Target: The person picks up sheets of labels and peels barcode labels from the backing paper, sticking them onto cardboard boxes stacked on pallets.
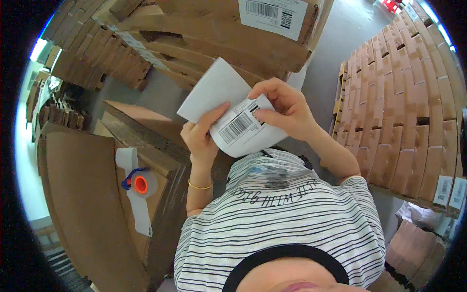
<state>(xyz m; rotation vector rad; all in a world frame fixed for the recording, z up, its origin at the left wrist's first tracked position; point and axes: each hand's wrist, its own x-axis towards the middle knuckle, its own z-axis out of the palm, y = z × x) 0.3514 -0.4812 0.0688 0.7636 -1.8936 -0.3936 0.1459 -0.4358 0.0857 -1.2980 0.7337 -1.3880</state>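
A folded stack of white label sheets (217,88) is held up in front of my striped shirt. Its front sheet bears a barcode and curves downward near the shirt. My left hand (202,134) grips the stack from the left, thumb pressed on top and the other fingers mostly hidden behind. From the right, my right hand (287,109) pinches the upper right corner of the barcoded sheet between thumb and bent fingers.
At lower left, a tape dispenser (139,184) and a white label strip (139,211) lie on an open cardboard box (82,190). Ahead stands a large labelled carton (209,29). Cartons (399,107) are stacked on a pallet at right; others stand far left.
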